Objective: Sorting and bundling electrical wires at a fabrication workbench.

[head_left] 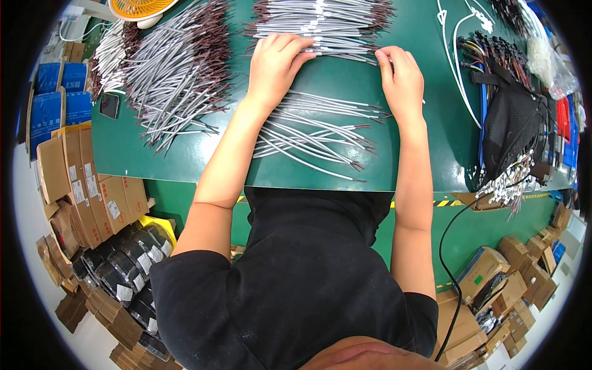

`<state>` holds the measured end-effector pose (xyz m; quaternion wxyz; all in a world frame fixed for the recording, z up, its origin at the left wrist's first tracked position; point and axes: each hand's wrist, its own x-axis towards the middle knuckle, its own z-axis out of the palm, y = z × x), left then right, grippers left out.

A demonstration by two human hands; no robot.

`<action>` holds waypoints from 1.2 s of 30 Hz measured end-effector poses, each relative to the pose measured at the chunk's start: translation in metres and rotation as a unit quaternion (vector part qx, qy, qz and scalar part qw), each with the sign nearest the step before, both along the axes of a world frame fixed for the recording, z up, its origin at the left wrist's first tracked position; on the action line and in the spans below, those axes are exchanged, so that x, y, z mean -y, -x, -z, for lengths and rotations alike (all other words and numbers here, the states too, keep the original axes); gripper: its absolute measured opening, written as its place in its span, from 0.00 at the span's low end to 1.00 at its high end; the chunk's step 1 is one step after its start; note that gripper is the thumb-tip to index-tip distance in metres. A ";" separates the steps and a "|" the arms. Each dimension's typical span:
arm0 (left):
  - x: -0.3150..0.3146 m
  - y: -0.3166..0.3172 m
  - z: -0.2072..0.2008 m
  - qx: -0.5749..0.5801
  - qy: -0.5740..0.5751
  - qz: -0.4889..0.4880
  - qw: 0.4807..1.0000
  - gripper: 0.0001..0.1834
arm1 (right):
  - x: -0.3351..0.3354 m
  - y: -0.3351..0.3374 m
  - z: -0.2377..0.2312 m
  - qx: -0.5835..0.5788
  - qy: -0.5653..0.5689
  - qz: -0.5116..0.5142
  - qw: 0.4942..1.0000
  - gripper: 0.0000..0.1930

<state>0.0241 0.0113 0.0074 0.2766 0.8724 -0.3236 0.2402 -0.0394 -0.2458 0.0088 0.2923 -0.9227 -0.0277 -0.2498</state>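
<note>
Grey cables with dark brown ends lie side by side in a wide row (290, 28) at the far middle of the green table, with white bands around their middles. My left hand (274, 68) is closed at the near edge of this row, thumb and fingers pinching a grey cable by its white band. At the right end of the same row, my right hand (402, 80) pinches the brown-ended tip of a cable between thumb and forefinger. Between my forearms, several loose grey cables (308, 132) lie spread on the table.
A large heap of grey cables (172, 80) covers the left side, with a phone (110, 105) beside it and an orange fan (139, 6) behind. A black mesh bag (515, 126) and white cord (456, 61) lie right. Cardboard boxes (111, 203) stand on the floor.
</note>
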 end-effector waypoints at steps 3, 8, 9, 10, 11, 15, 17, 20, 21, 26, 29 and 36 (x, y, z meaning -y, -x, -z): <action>0.002 0.002 -0.002 0.027 -0.001 0.005 1.000 0.17 | -0.002 -0.001 0.005 -0.020 0.027 0.026 0.999 0.08; 0.016 0.022 -0.007 -0.105 -0.005 0.185 0.977 0.18 | 0.000 -0.002 0.010 -0.010 -0.004 0.074 0.997 0.09; 0.019 0.029 -0.010 -0.130 -0.017 0.225 0.966 0.17 | -0.001 -0.001 0.008 -0.015 -0.035 0.056 0.998 0.09; 0.021 0.035 -0.009 -0.131 -0.034 0.241 0.961 0.15 | -0.002 0.000 0.005 -0.021 -0.066 0.038 0.997 0.09; 0.022 0.039 -0.006 -0.132 -0.051 0.257 0.956 0.13 | -0.004 0.001 0.002 -0.020 -0.065 0.037 0.997 0.09; 0.023 0.036 -0.003 -0.180 -0.058 0.256 0.948 0.10 | -0.014 0.004 -0.005 -0.014 -0.118 -0.049 0.992 0.12; 0.022 0.032 0.003 -0.124 -0.008 0.200 0.972 0.10 | -0.019 0.004 -0.007 -0.017 -0.154 -0.071 0.985 0.14; 0.017 0.029 -0.002 -0.212 0.075 0.138 0.964 0.11 | -0.020 0.009 -0.014 -0.044 -0.215 -0.054 0.974 0.15; 0.016 0.028 -0.005 -0.212 0.075 0.137 0.965 0.11 | -0.020 0.010 -0.015 -0.062 -0.241 -0.054 0.967 0.14; 0.016 0.028 -0.013 -0.140 0.066 0.069 0.986 0.10 | -0.023 0.010 -0.018 -0.045 -0.209 -0.131 0.968 0.07; 0.018 0.029 -0.016 -0.123 0.040 0.054 0.990 0.09 | -0.026 0.011 -0.018 -0.045 -0.192 -0.137 0.971 0.07; 0.017 0.030 -0.018 -0.136 0.027 0.046 0.989 0.08 | -0.025 0.010 -0.019 -0.043 -0.189 -0.139 0.971 0.07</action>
